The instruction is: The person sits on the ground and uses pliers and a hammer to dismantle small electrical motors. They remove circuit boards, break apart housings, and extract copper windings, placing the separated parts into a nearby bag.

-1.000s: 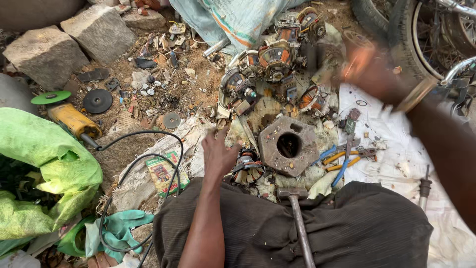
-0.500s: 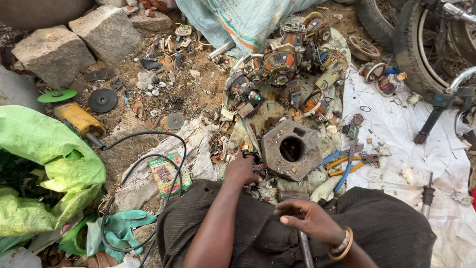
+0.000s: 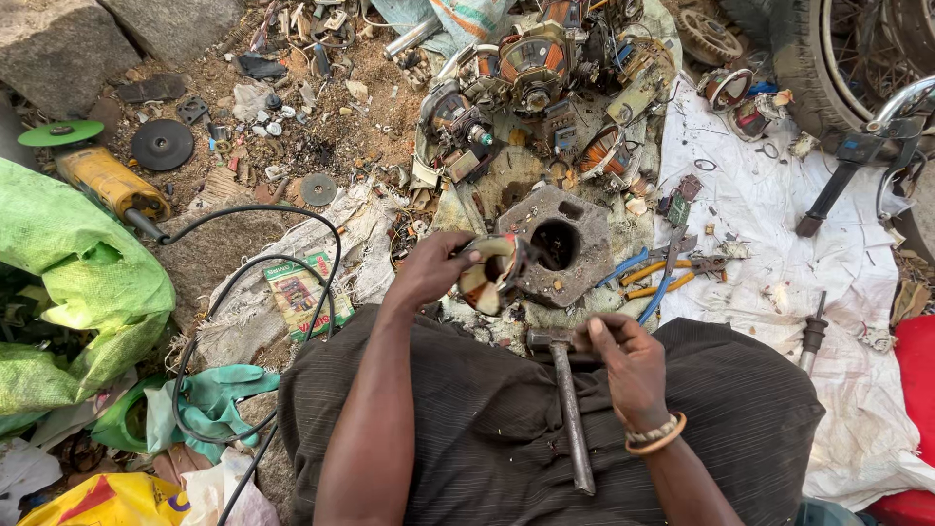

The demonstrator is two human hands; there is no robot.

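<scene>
Dirt ground; left hand grips rusty ring-shaped stator; right hand grasps hammer.

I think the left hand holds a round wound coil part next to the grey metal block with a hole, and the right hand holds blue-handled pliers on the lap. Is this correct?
Not quite. The head view shows the right hand holding a hammer on the lap; the blue-handled pliers lie on the white cloth. The left hand does hold the coil part beside the grey metal block.

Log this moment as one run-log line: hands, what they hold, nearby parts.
left hand: grips ring-shaped wound coil | right hand: on hammer lying across lap | nearby: grey metal block with hole, pliers
</scene>
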